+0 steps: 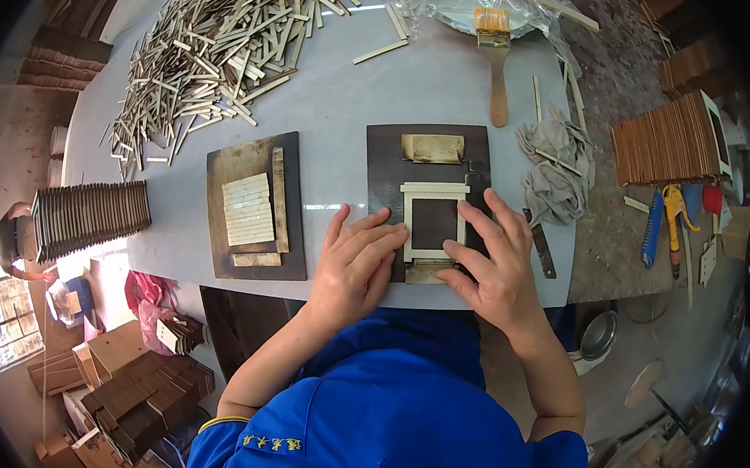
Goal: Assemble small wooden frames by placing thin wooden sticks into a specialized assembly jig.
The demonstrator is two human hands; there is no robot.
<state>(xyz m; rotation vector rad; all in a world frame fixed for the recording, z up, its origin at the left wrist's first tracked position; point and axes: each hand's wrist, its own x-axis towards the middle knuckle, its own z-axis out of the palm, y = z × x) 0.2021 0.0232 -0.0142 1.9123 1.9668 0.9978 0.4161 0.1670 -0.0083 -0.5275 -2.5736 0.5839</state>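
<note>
A small cream strip frame [407, 222] lies on a dark jig board [384, 161] in front of me. Its dark middle shows between the strips, and an extra strip lies along its top edge. My left hand [354, 266] touches the frame's left side with its fingertips, fingers stretched out. At the right side and lower right corner, my right hand [501, 265] rests spread fingertips on the frame, hiding part of that side. Pale blocks [433, 148] sit on the board above and below the frame.
Left stands a second dark board [298, 229] with cream strips [249, 210] laid side by side. Beyond are a heap of loose strips [232, 33], a brush [498, 69] and a crumpled rag [558, 164]. Stacked brown pieces [89, 214] stand far left; a metal strip [543, 250] lies right.
</note>
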